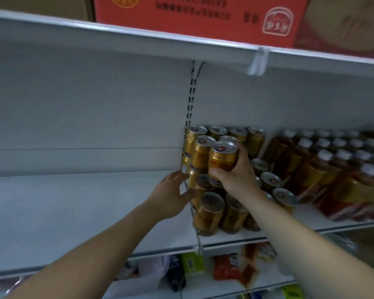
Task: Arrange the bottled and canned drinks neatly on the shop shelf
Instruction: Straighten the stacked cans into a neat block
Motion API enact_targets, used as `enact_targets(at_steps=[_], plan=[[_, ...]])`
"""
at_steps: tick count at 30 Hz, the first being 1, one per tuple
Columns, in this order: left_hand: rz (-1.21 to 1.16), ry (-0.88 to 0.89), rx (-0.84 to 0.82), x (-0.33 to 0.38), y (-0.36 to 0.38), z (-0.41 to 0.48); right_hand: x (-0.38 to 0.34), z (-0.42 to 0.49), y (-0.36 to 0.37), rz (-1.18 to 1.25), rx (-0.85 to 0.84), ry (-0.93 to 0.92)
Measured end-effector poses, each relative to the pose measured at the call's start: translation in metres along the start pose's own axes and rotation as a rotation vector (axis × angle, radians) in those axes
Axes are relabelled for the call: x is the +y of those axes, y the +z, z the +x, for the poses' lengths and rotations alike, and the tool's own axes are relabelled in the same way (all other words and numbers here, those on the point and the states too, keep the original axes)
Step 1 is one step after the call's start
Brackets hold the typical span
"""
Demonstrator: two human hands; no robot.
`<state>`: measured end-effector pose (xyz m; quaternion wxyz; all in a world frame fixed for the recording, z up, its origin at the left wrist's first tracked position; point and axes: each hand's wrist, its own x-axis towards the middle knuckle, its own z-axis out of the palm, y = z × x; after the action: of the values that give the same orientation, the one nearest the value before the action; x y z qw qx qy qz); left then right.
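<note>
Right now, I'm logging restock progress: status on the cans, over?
Right hand grips a gold can at the can stack's upper tier. Left hand touches the stack's left side. Bottles close on the right, nothing blocking.

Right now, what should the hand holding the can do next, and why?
Probably set the can down on the lower cans, beside the upper cans. The right hand grips it just above them, and the left hand touches the upper cans' side.
</note>
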<state>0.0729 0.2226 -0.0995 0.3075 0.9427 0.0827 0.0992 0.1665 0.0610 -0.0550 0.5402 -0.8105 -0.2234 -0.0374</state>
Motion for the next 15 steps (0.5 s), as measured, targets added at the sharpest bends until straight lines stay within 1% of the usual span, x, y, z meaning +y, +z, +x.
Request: enact_targets(at_steps=[2,3,6,9,12,15], plan=[[-0.032,0.041,-0.008,0.032,0.015,0.005,0.022,0.008,-0.029,0.004,0.008,0.015],[-0.008,0.035,-0.035,0.045,0.024,0.009,0.031,0.012,-0.042,-0.009,0.004,0.027],[0.189,-0.075,-0.125,0.068,0.050,0.020,0.054,0.022,-0.066,0.003,-0.044,0.045],[0.331,-0.173,-0.133,0.070,0.063,0.023,0.067,0.030,-0.078,0.050,-0.104,0.023],[0.398,-0.171,-0.127,0.068,0.065,0.023,0.076,0.035,-0.084,0.035,-0.134,-0.005],[0.394,-0.167,-0.108,0.068,0.066,0.022,0.082,0.044,-0.086,0.001,-0.118,-0.045]])
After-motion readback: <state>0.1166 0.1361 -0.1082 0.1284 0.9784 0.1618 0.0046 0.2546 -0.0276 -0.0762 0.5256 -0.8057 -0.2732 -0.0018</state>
